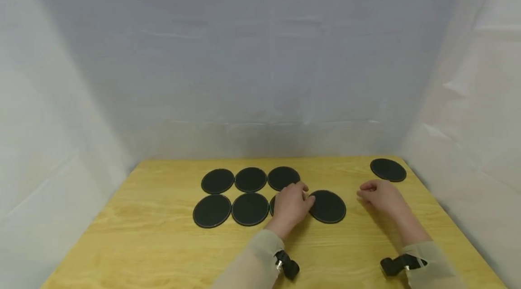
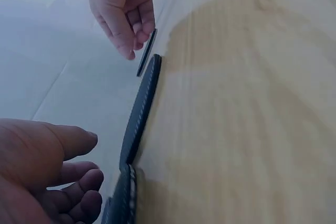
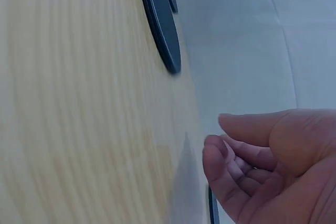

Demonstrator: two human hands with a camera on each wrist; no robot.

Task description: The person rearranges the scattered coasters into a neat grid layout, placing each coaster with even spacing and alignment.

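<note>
Black, thin and probably light, the disc [image 1: 327, 206] lies flat on the table [image 1: 154, 243], just right of the left hand [image 1: 290, 205], whose relaxed fingers seem to touch its edge; the right hand [image 1: 380, 195] holds nothing. Pinch its rim.

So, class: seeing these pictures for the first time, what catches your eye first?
Flat round black mats lie in two neat rows on the yellow wooden table. The left hand rests over the front row's third mat, beside another black mat. The right hand hovers near a lone mat at the far right corner.
</note>
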